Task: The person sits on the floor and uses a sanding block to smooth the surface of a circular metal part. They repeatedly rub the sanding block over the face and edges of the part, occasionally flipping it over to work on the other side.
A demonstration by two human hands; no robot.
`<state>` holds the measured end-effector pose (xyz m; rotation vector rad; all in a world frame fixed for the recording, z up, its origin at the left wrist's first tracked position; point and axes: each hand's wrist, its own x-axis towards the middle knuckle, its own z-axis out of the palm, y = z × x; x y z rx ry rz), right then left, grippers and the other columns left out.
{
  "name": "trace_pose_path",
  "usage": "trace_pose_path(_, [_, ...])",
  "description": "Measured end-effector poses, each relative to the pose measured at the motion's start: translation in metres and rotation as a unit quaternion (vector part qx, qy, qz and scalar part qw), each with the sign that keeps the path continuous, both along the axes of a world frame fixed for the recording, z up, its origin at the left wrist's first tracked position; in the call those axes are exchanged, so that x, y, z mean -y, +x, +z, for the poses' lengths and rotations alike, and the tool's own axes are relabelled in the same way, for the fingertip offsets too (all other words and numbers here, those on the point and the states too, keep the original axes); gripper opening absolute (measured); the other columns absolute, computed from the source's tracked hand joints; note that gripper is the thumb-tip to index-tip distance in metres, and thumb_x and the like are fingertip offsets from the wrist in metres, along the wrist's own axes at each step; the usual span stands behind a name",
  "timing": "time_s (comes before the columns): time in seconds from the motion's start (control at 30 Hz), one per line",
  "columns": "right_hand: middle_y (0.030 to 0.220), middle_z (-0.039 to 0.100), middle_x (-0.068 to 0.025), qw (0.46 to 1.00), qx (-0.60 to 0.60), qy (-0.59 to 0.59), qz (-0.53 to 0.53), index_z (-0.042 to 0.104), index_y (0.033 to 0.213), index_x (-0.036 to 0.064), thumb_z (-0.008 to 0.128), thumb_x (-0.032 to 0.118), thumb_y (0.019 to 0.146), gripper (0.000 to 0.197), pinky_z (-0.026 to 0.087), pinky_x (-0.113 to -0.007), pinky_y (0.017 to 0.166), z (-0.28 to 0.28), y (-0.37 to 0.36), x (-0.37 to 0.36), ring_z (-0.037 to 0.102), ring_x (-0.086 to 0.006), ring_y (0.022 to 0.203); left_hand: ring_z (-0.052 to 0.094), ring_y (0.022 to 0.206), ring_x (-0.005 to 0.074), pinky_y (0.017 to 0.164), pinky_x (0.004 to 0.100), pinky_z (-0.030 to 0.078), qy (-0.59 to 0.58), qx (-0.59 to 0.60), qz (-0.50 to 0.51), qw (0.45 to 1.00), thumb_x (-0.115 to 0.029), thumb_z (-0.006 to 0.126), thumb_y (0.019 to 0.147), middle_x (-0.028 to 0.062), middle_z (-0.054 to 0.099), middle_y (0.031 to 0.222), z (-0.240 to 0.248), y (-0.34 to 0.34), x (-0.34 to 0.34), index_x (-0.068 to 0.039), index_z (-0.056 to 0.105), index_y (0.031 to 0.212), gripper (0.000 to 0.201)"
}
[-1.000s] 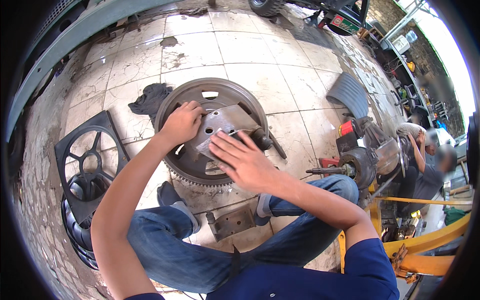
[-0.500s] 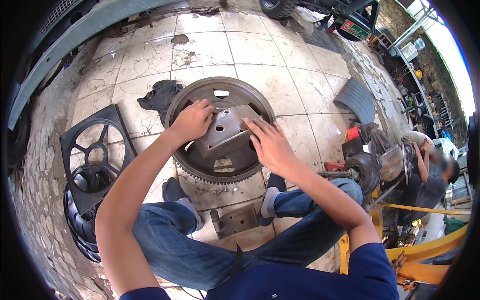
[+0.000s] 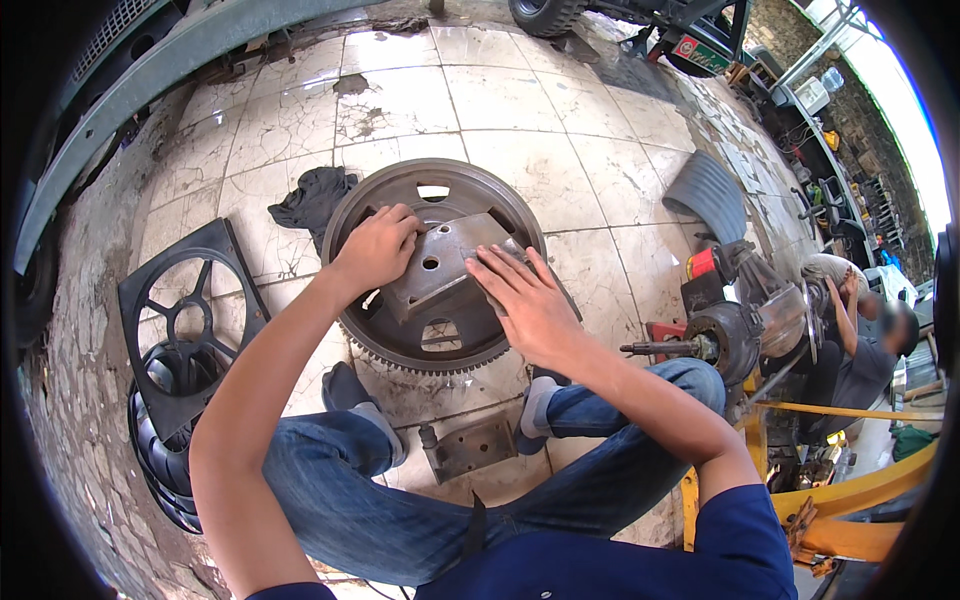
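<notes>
While the left hand grips the metal bracket on the toothed wheel, the right hand lies flat upon it; work seems unfinished, with the second plate untouched.

We count two bare hands: one left hand, one right hand. Toothed wheel, one. Metal brackets, two: upper bracket and lower bracket. On the upper one we make out two round holes plainly. Dark cloth, one. Black frame, one. Curved ribbed panel, one. One housing, single projecting shaft. Feet, two: left foot, right foot. Co-worker, one. Tyre by the top edge, one. Tools at far right: several, too small for us to tally.
</notes>
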<state>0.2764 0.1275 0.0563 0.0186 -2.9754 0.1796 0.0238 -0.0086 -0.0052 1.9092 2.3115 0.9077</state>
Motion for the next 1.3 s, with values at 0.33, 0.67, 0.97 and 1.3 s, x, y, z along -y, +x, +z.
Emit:
trace_pose_path(0.33, [0.162, 0.034, -0.0148, 0.995, 0.077, -0.056, -0.038, 0.026, 0.162, 0.0198, 0.053, 0.001, 0.094, 0.075, 0.025, -0.051, 0.124, 0.004, -0.006, -0.016, 0.032, -0.0318, 0.151, 0.061, 0.103, 0.0363, 0.092, 0.0447, 0.052, 0.013, -0.016, -0.001, 1.0, -0.007, 0.058, 0.093, 0.0136, 0.062, 0.109, -0.001, -0.002, -0.004, -0.003, 0.065, 0.103, 0.013])
trace_pose_path(0.67, [0.152, 0.048, -0.0212, 0.992, 0.007, -0.11, -0.053, 0.04, 0.155, 0.0112, 0.048, 0.003, 0.097, 0.059, 0.028, -0.053, 0.122, -0.004, -0.014, -0.016, 0.042, -0.0377, 0.144, 0.062, 0.102, 0.0337, 0.091, 0.0444, 0.053, 0.031, -0.02, -0.005, 0.999, -0.008, 0.058, 0.092, 0.0122, 0.062, 0.108, -0.004, -0.002, -0.006, -0.004, 0.068, 0.103, 0.016])
trace_pose_path(0.97, [0.152, 0.046, -0.0207, 0.996, -0.014, -0.082, -0.032, 0.041, 0.156, 0.0184, 0.052, -0.001, 0.093, 0.067, 0.033, -0.051, 0.12, -0.009, -0.015, -0.011, 0.045, -0.0363, 0.141, 0.062, 0.103, 0.0329, 0.091, 0.0447, 0.053, 0.025, -0.024, -0.012, 0.999, -0.008, 0.058, 0.092, 0.0113, 0.062, 0.109, -0.002, -0.001, -0.005, -0.004, 0.067, 0.105, 0.016])
trace_pose_path(1.3, [0.15, 0.05, -0.0186, 0.99, -0.01, -0.123, -0.067, 0.053, 0.149, 0.0266, 0.051, -0.001, 0.094, 0.061, 0.031, -0.057, 0.119, -0.005, -0.011, -0.008, 0.042, -0.0373, 0.144, 0.062, 0.105, 0.0323, 0.091, 0.0441, 0.052, 0.019, -0.016, -0.013, 1.0, -0.007, 0.059, 0.091, 0.0108, 0.063, 0.11, -0.001, -0.002, -0.005, -0.004, 0.068, 0.104, 0.016])
